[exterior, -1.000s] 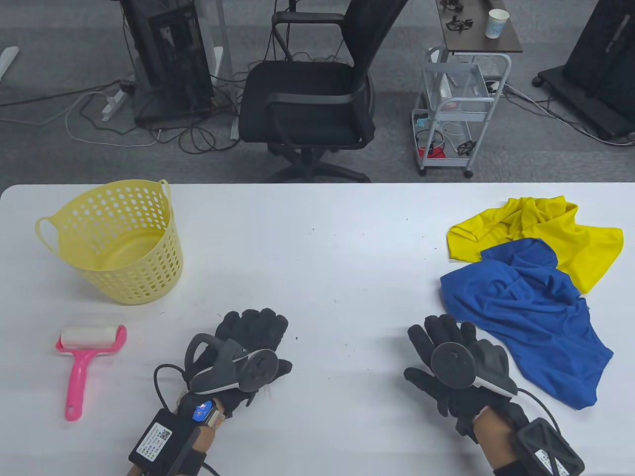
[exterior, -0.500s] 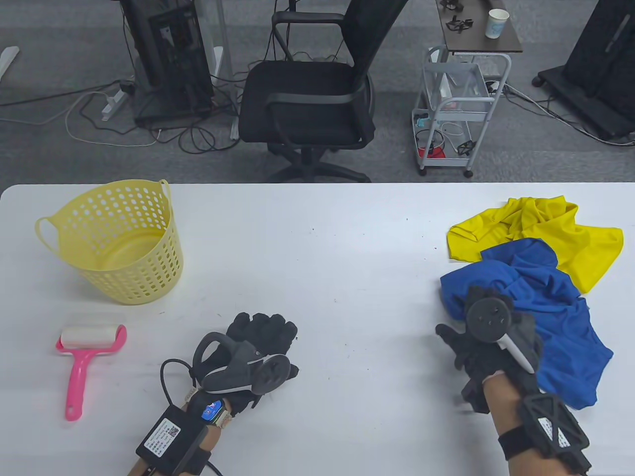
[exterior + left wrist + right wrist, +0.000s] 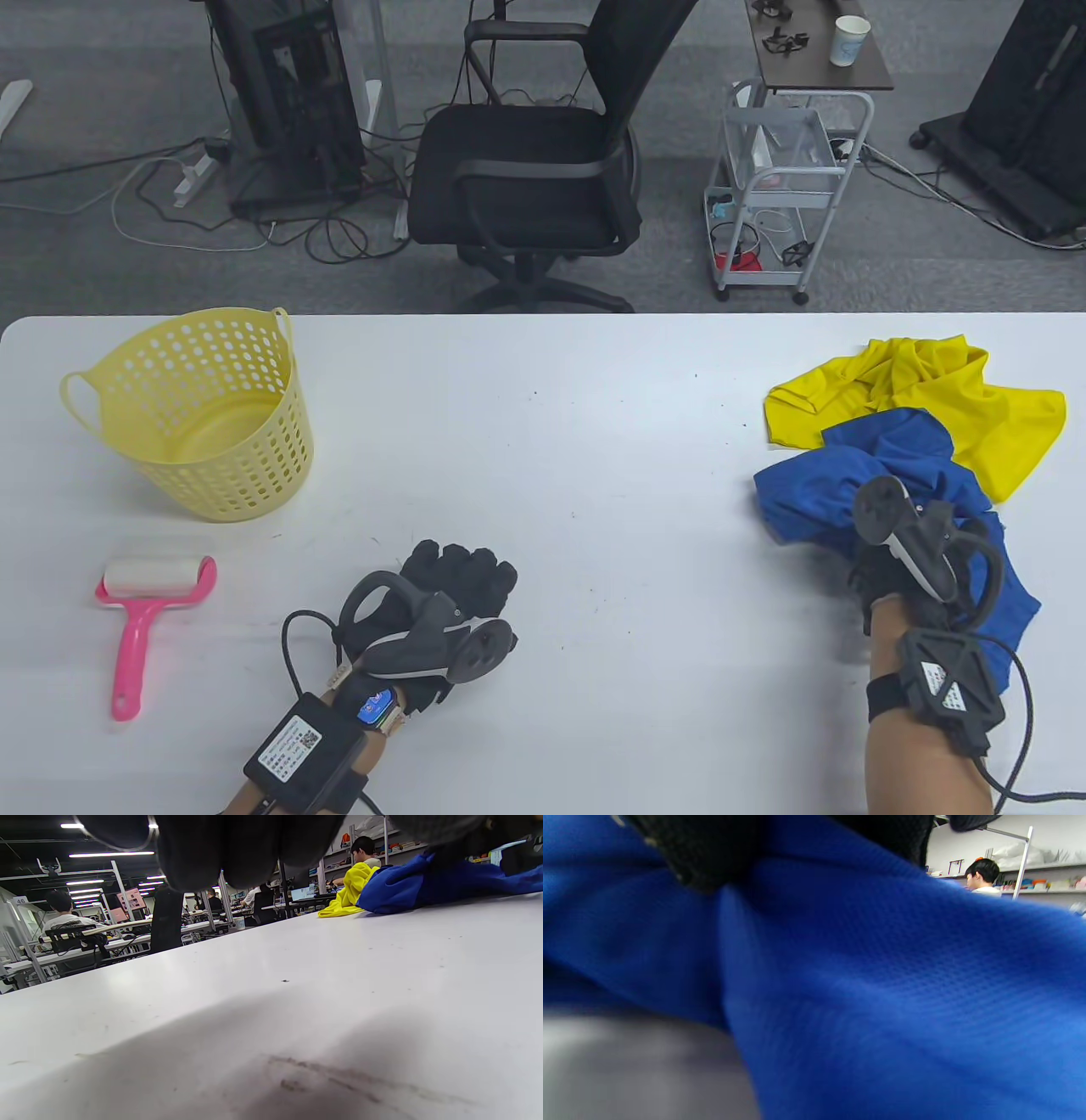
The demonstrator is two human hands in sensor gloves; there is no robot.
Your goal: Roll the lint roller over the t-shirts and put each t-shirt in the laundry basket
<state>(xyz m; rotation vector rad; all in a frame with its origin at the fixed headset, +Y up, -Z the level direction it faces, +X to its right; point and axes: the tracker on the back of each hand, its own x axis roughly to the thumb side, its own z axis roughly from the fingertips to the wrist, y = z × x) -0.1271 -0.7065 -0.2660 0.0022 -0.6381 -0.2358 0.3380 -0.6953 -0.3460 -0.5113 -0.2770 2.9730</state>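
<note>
Fingers (image 3: pixel 712 853) of your right hand (image 3: pixel 899 552) are bunched into the blue t-shirt (image 3: pixel 814 501), gripping its cloth where it lies on the bench (image 3: pixel 594 441), overlapping the yellow t-shirt (image 3: pixel 1001 416). Your left hand (image 3: pixel 441 603) rests flat, fingers relaxed, well away from that blue t-shirt.

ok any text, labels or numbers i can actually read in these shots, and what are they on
"46": white sign at the left edge of the left wrist view.
White label with a QR code on the black box strapped to the left forearm: print too small to read.
White label on the black box on the right forearm: too small.
Paper cup print: blurred.
</note>
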